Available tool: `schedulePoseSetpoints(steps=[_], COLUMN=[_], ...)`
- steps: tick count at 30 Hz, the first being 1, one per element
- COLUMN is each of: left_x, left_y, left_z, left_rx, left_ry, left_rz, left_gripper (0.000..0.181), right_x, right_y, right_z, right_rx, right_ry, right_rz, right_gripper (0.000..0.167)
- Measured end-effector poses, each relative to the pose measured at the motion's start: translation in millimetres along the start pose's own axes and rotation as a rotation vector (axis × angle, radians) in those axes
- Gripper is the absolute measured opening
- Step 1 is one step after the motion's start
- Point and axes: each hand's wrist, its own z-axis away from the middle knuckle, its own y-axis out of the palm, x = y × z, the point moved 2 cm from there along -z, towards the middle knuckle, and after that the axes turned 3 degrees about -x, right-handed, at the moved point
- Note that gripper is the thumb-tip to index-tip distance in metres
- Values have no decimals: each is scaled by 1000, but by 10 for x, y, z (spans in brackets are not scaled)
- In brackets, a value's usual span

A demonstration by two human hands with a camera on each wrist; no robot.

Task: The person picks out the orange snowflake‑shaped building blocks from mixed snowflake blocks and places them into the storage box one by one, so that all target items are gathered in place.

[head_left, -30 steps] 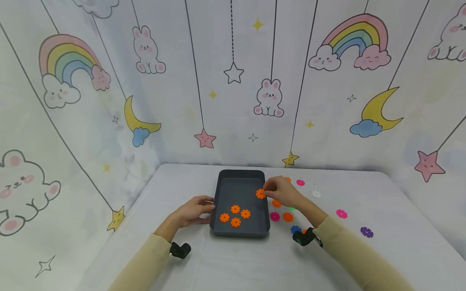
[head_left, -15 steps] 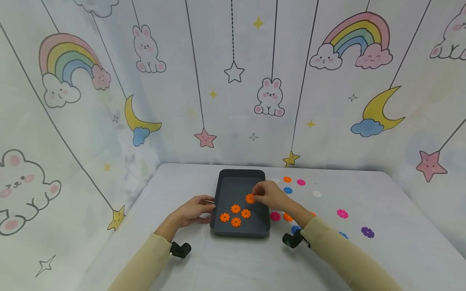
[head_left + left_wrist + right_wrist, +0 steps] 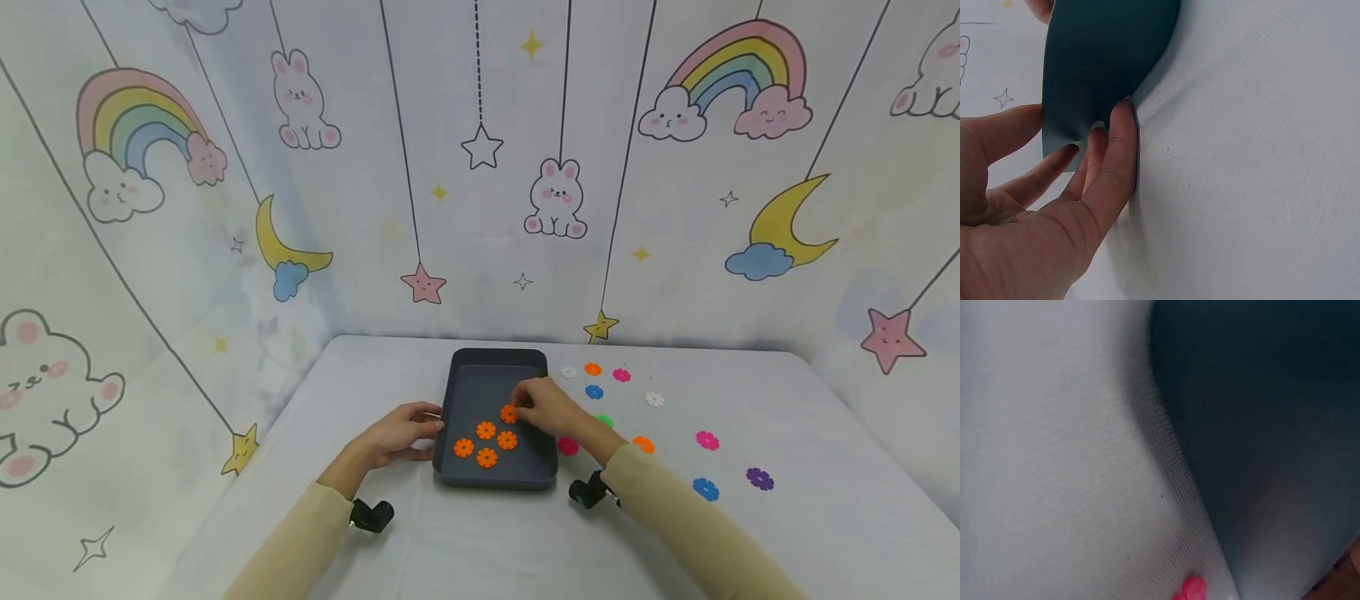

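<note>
A dark grey rectangular tray [image 3: 487, 383] lies on the white table, with several orange flower-shaped discs [image 3: 486, 430] flat on its floor. Inside the tray's right half, my right hand [image 3: 551, 406] pinches another orange flower-shaped disc [image 3: 509, 414] by its edge, just above and beside the others. My left hand [image 3: 396, 433] rests against the tray's left side. In the left wrist view its nearly straight fingers [image 3: 1116, 150] touch the outer wall [image 3: 1104, 56]. The right wrist view shows mostly the tray's outer wall [image 3: 1260, 456]; the pinched disc is out of sight there.
Right of the tray lie scattered flower-shaped discs: a pink disc [image 3: 707, 440], a purple disc [image 3: 760, 478], a blue disc [image 3: 706, 489], a white disc [image 3: 655, 400] and several more. A patterned white curtain [image 3: 480, 217] stands behind the table.
My right hand has carried the orange disc from the tray's right rim leftward and down, close to the other orange discs. The left hand has stayed at the tray's side.
</note>
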Motion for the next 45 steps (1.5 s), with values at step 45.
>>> schedulePoseSetpoints(steps=[45], left_x=[0], left_y=[18], left_z=[-3], left_rx=[-13], left_ry=[-4], left_rz=[-13], left_gripper=[50], right_x=[-580], right_y=[-1127], right_z=[1185], right_rx=[-6], right_ry=[38], right_rz=[78], right_gripper=[25])
